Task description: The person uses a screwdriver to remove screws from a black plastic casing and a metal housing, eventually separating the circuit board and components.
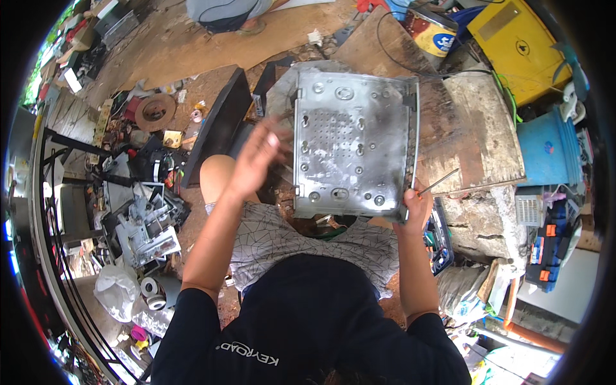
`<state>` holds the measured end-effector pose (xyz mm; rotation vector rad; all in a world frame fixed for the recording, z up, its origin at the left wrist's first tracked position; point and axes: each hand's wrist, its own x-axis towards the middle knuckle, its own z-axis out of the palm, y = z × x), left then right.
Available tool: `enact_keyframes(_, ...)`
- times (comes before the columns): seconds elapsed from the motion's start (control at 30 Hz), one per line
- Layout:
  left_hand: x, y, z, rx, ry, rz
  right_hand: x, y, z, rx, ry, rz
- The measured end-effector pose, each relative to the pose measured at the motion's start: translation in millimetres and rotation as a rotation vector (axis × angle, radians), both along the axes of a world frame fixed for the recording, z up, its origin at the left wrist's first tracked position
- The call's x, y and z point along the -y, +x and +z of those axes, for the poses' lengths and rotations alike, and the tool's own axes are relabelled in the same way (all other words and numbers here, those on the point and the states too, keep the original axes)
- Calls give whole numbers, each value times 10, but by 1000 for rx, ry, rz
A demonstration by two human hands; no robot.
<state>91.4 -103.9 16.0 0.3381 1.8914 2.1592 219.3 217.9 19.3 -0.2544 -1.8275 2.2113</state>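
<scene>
A grey perforated metal casing panel [378, 141] with bent edges is held up in front of my lap. My right hand [414, 208] is closed at its lower right corner. A thin screwdriver-like rod [441, 181] sticks out from the same hand, its handle hidden in the fingers. Beside the panel's left edge is my left hand [256, 157], blurred by motion, with thumb and fingers apart and nothing seen in it. The panel's underside is hidden from view.
A dark flat slab [217, 125] leans left of the panel. Scrap metal parts [147, 224] are heaped at left. Worn wooden boards [484, 128] lie at right, near a blue bucket [550, 151] and a yellow case [516, 51]. Another person [228, 13] sits at the far side.
</scene>
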Motion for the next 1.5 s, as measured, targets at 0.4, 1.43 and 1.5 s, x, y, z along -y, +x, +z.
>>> enact_keyframes(0.4, 65, 726, -368, 235, 399, -300, 384, -205, 130, 238, -250, -140)
enact_keyframes(1.43, 3893, 2371, -1721, 160, 558, 1852, 504, -112, -1002, 733, 295, 379)
enact_keyframes(1.5, 4394, 2240, -1701, 92, 545, 1774, 520, -152, -980, 732, 324, 381)
